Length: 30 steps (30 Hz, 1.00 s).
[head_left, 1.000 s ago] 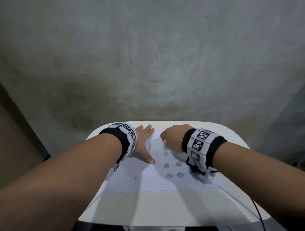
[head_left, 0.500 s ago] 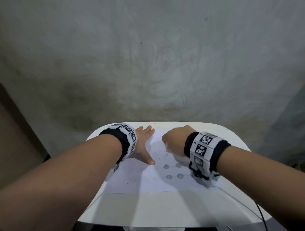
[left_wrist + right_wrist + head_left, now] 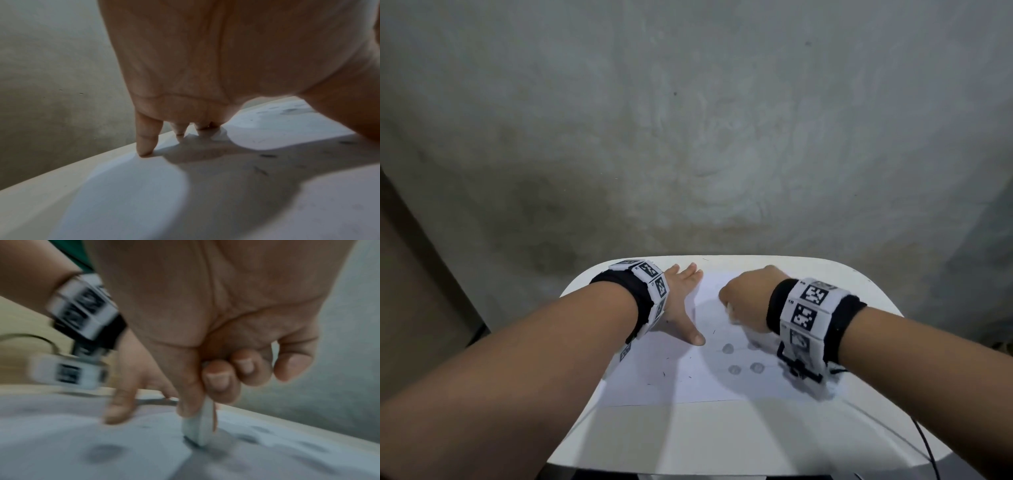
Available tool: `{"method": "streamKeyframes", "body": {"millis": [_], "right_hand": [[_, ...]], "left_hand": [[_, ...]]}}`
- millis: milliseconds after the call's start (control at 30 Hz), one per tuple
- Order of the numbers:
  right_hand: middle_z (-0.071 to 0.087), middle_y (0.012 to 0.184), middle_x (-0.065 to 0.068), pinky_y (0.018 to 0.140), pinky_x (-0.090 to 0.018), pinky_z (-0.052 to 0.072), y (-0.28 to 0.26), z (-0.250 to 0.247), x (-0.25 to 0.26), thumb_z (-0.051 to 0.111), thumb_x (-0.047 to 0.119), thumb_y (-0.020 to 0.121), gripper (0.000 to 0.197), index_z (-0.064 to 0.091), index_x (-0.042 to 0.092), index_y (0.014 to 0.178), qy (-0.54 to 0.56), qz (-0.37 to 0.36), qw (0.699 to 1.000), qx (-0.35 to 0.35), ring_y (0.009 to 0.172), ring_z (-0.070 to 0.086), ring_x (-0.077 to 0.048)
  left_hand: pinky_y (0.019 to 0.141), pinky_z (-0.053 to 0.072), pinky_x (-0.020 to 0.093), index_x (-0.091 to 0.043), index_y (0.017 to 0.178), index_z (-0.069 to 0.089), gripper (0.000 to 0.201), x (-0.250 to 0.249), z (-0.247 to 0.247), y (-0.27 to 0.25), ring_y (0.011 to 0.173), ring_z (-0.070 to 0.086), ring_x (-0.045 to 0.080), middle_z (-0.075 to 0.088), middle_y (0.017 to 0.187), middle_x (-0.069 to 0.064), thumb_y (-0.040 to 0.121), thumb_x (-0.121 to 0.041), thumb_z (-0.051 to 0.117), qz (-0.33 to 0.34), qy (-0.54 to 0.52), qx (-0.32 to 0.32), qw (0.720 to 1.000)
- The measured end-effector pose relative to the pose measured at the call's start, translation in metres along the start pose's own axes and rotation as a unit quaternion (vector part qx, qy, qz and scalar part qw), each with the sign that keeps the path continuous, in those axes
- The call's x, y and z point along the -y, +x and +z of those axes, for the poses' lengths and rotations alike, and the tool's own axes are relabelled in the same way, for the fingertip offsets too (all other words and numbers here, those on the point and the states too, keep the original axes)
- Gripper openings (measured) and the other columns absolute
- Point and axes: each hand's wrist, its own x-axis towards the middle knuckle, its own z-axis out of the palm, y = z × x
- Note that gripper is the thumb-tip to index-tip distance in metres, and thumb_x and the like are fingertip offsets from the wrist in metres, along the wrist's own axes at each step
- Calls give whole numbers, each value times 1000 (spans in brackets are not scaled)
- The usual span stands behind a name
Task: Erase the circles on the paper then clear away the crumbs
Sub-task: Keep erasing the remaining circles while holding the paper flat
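Observation:
A white sheet of paper [image 3: 671, 383] lies on a small white table [image 3: 688, 438]. Grey pencil circles [image 3: 728, 348] sit near its middle, with dark crumbs [image 3: 663, 374] scattered to their left. My left hand [image 3: 681, 305] lies flat with straight fingers and presses the paper's left part; in the left wrist view its fingertips [image 3: 145, 146] touch the sheet. My right hand [image 3: 748, 298] pinches a white eraser [image 3: 198, 426] between thumb and fingers, with the eraser's lower end on the paper [image 3: 61, 451]. One smudged circle [image 3: 104, 452] lies left of the eraser.
A rough grey wall [image 3: 688, 137] rises just behind the table. The table's rounded edges [image 3: 585, 284] lie close to the paper on every side. A black cable [image 3: 924, 442] hangs off the right front corner.
My right hand with the eraser has slid a little toward me and to the right across the paper. The left hand has stayed in place.

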Motion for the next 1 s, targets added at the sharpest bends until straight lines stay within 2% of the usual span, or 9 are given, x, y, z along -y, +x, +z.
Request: {"method": "streamKeyframes", "body": {"millis": [67, 167, 300, 433, 567, 667, 800, 900, 1000], "right_hand": [[64, 87, 5, 71, -32, 44, 0, 4, 5, 51, 21, 89, 12, 61, 18, 95, 2, -23, 1000, 0, 81, 59, -20], [63, 87, 5, 71, -30, 43, -1, 1, -5, 47, 21, 90, 19, 64, 19, 97, 42, 9, 999, -2, 82, 57, -21], [61, 87, 6, 74, -31, 44, -3, 3, 9, 50, 20, 89, 17, 62, 18, 101, 15, -30, 999, 1, 85, 58, -20], [66, 91, 4, 80, -35, 49, 1, -2, -6, 49, 23, 89, 19, 64, 18, 99, 37, 21, 999, -1, 91, 62, -21], [65, 97, 4, 77, -35, 44, 0, 2, 10, 59, 18, 86, 19, 58, 18, 105, -3, -26, 1000, 12, 93, 61, -21], [67, 102, 2, 84, -36, 48, 3, -7, 1, 53, 22, 91, 19, 61, 16, 107, 33, 20, 999, 14, 95, 62, -21], [63, 88, 3, 69, -30, 44, 6, -5, 16, 57, 18, 88, 12, 57, 13, 98, 19, -20, 999, 18, 83, 57, -20], [68, 104, 1, 79, -34, 48, 9, -9, 5, 52, 26, 92, 23, 64, 14, 108, 58, 27, 998, 13, 95, 63, -21], [65, 95, 4, 73, -32, 43, 8, -5, 13, 60, 19, 86, 20, 62, 15, 106, 26, 0, 999, 18, 90, 61, -19]], "left_hand": [[118, 6, 48, -20, 151, -21, 129, 0, 0, 1, 149, -14, 21, -24, 159, -5, 70, -73, 64, 0, 2, 2, 1000], [118, 6, 48, -20, 152, -20, 129, 1, 0, 2, 149, -13, 20, -23, 160, -6, 70, -74, 64, 1, -1, -1, 1000], [118, 7, 48, -20, 151, -20, 129, 1, 1, 3, 149, -13, 22, -23, 160, -5, 70, -74, 64, -2, 12, -1, 1000], [118, 5, 49, -20, 151, -21, 130, 2, 0, 2, 149, -14, 21, -24, 159, -6, 69, -75, 63, 2, 5, 7, 1000], [118, 7, 49, -20, 151, -21, 130, 1, -1, 3, 149, -14, 22, -24, 159, -5, 70, -74, 64, -2, 12, 11, 1000], [118, 6, 49, -20, 151, -22, 129, -1, -3, 0, 149, -14, 21, -25, 159, -5, 71, -72, 64, 0, 7, 14, 1000], [119, 5, 47, -19, 150, -23, 129, -3, -4, -2, 148, -15, 22, -25, 159, -4, 72, -72, 64, -2, 11, 15, 1000], [119, 5, 47, -20, 151, -22, 127, -2, -3, -4, 149, -15, 20, -25, 159, -5, 73, -72, 63, 1, 8, 9, 1000], [119, 4, 47, -20, 151, -23, 128, -3, -2, -3, 148, -15, 20, -25, 159, -5, 72, -73, 63, -2, 13, 8, 1000]]}}
